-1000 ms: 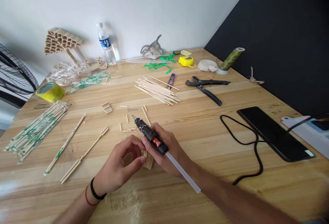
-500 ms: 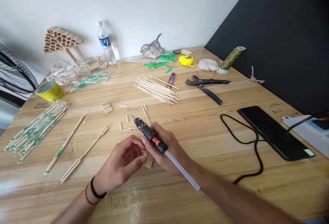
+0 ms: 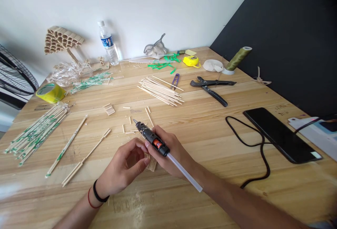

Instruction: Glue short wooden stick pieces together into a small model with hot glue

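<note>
"Two bare hands are in view; what does the right one hold?"

"The right hand (image 3: 172,148) is closed around a black hot glue gun (image 3: 147,134), nozzle pointing forward and to the left. A clear glue stick (image 3: 185,173) juts from its rear, over the wrist."

"And the left?"

"The left hand (image 3: 122,166) is half curled, with a rounded gap between thumb and forefinger. Its fingertips sit right by the right thumb, and its own thumb tip lies at the edge of a small block of wooden sticks (image 3: 152,164). Whether it pinches that block, I cannot tell."

"Where is the block exactly?"

"Between the hands, below the glue gun, over the near part of the wooden table (image 3: 205,120). Only its lower part shows, so I can't say whether it rests on the wood."

"What else is hard to make out?"

"Most of the right hand's fingers are hidden, as is any handle or trigger. Short stick pieces (image 3: 123,128) lie near the nozzle, one partly behind it. A fan (image 3: 16,71) is cut off on the left, a white power strip (image 3: 306,127) on the right, and the right forearm blurs toward the bottom edge."
</note>
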Motion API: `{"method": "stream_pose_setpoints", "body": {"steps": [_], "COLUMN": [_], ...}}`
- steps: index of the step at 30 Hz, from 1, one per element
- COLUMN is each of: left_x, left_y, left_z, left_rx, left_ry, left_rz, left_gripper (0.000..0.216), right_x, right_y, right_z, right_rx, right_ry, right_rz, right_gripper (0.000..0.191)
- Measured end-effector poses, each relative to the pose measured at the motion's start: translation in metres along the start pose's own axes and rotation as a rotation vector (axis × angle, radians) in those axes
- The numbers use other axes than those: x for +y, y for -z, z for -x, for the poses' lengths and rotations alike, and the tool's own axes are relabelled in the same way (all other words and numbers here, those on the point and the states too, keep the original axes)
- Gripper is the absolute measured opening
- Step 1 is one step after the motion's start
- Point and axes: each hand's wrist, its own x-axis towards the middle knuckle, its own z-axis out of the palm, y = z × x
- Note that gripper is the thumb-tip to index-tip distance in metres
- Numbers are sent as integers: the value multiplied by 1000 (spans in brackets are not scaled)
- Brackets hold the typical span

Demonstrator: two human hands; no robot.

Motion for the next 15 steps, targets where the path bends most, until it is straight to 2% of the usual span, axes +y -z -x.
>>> {"method": "stream_pose_setpoints", "body": {"steps": [15], "left_x": [0], "left_y": [0], "left_z": [-2], "left_rx": [12], "left_ry": [-24], "left_rz": [-111], "left_gripper": [20], "right_x": [-4], "right_y": [2], "right_z": [-1], "right_rx": [-118], "right_ry": [15], "right_rz": [-54], "right_gripper": [20]}}
